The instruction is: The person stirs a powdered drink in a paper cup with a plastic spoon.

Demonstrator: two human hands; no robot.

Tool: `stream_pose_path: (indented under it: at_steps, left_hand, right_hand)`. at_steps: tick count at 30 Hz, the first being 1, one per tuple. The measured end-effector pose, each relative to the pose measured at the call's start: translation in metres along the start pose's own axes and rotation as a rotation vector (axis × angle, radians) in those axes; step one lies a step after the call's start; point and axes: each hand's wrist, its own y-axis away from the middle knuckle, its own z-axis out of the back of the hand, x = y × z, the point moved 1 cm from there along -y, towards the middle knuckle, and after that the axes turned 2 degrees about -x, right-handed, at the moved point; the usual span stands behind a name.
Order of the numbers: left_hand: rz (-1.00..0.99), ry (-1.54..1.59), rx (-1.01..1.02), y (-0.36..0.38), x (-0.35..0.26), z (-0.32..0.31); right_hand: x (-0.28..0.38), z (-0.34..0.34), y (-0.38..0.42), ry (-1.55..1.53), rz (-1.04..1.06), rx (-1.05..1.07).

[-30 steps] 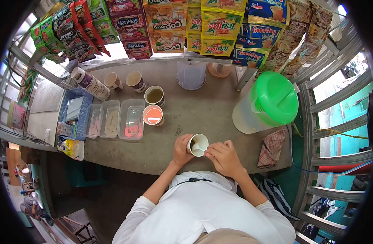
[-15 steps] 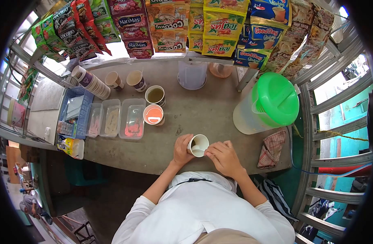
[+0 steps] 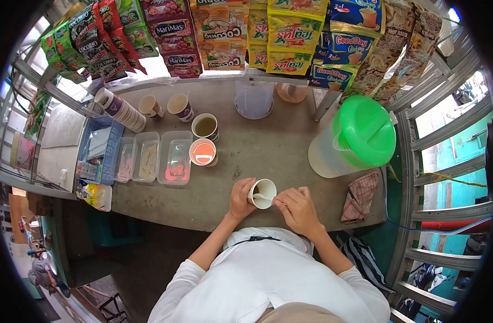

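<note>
A white-lined paper cup (image 3: 267, 187) is tilted toward me near the table's front edge. My left hand (image 3: 240, 198) is wrapped round its left side. Inside the cup lies a white spoon (image 3: 261, 198), partly out of sight. My right hand (image 3: 298, 209) is closed at the cup's right rim, its fingertips pinching the spoon's end. Up and to the left, a paper cup with orange content (image 3: 203, 152) stands beside a cup of greenish-brown liquid (image 3: 205, 127).
Clear plastic boxes (image 3: 175, 156) with pink and beige contents line the left, beside a blue basket (image 3: 102, 145) and stacked paper cups (image 3: 120, 110). A green-lidded pitcher (image 3: 365, 134) and checked cloth (image 3: 359, 197) are at right. Drink sachets (image 3: 293, 37) hang above.
The spoon has shifted slightly inside the cup, and my right hand has moved a little with its fingers at the rim. My left hand keeps its hold on the cup.
</note>
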Motion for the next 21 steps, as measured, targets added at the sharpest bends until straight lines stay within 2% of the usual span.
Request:
stream_pose_path:
  at_steps: [3,6,9,12,15,21]
  left_hand:
    - [-0.006,0.016,-0.017,-0.001,-0.001,0.0]
    - [-0.013,0.043,-0.024,-0.003,-0.002,0.001]
    - [-0.012,0.064,-0.035,-0.002,-0.001,0.0]
    - [-0.009,0.072,-0.034,-0.002,-0.002,0.0]
    - [-0.02,0.062,-0.02,-0.001,-0.001,0.0]
    - [-0.035,0.025,0.003,-0.001,0.0,0.001]
  right_hand:
    - [0.001,0.0,-0.001,0.079,0.046,-0.076]
    - [0.0,-0.002,0.001,0.015,0.004,0.006]
    - [0.003,-0.006,0.002,0.067,0.033,-0.09]
    - [0.002,-0.007,0.002,0.056,0.024,-0.005]
    - [0.001,-0.013,0.005,0.049,0.014,-0.091]
    - [-0.003,-0.017,0.006,0.048,-0.013,-0.046]
